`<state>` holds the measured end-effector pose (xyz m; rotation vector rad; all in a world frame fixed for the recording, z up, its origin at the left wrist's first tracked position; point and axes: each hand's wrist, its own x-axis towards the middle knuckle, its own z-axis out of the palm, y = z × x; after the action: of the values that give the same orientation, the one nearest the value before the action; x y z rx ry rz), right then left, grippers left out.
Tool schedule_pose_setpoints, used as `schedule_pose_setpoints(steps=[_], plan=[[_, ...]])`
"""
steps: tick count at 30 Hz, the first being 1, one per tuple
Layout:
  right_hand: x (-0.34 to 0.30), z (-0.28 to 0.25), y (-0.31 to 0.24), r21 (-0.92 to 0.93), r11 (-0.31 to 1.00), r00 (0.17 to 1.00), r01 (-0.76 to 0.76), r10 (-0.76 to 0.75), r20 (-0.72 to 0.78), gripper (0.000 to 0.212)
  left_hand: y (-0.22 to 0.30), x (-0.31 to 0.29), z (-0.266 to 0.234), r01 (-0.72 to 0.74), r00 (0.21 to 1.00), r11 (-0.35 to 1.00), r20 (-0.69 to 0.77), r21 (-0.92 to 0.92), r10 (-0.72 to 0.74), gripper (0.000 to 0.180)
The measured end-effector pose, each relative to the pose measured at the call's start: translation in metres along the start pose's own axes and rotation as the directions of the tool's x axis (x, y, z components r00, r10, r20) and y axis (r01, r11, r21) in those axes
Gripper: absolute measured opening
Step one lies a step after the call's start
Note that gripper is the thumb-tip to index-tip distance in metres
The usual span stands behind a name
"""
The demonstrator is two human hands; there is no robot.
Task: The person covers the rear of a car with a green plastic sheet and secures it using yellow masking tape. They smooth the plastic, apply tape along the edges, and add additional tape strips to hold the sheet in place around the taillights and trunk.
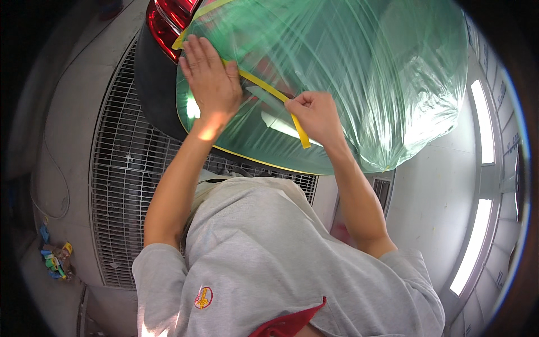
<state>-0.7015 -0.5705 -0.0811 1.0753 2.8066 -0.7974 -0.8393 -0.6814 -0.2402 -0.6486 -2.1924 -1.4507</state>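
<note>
Thin green plastic masking film (348, 67) covers the car body in front of me, wrinkled and bunched toward the right. My left hand (209, 78) lies flat on the film near the red tail light (165, 25), its fingers stretched out. From beside that hand a strip of yellow masking tape (263, 82) runs down to the right. My right hand (315, 115) pinches the strip between thumb and fingers, and its loose end hangs below the grip. Part of the tape by the left hand is hidden under the fingers.
Metal floor grating (120, 185) runs along the left side of the car. Crumpled coloured scraps (58, 261) lie on the floor at the far left, near a thin cable (46, 137). Bright light panels (474, 247) line the wall at right.
</note>
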Motion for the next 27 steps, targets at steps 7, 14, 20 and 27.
schedule_pose_setpoints(steps=[7,14,20,27], plan=[[-0.002,-0.005,0.005,0.367,0.917,0.979,-0.156,0.095,0.18,0.02,0.04,-0.034,0.016,0.024,0.999,0.994,0.051,-0.109,-0.018,0.098],[-0.048,-0.107,0.05,0.254,0.933,0.889,-0.253,0.121,0.442,0.031,0.037,-0.033,0.022,0.01,1.0,0.998,0.001,-0.064,-0.01,0.103],[-0.054,-0.137,0.101,-0.034,0.94,0.818,-0.34,0.313,0.483,0.026,0.04,-0.035,0.022,-0.019,0.998,1.0,-0.053,0.002,0.02,0.1],[-0.041,-0.102,0.128,-0.024,0.957,0.934,-0.29,0.288,0.213,0.032,0.089,-0.072,0.029,-0.47,0.844,0.879,0.251,-0.078,0.473,0.087]])
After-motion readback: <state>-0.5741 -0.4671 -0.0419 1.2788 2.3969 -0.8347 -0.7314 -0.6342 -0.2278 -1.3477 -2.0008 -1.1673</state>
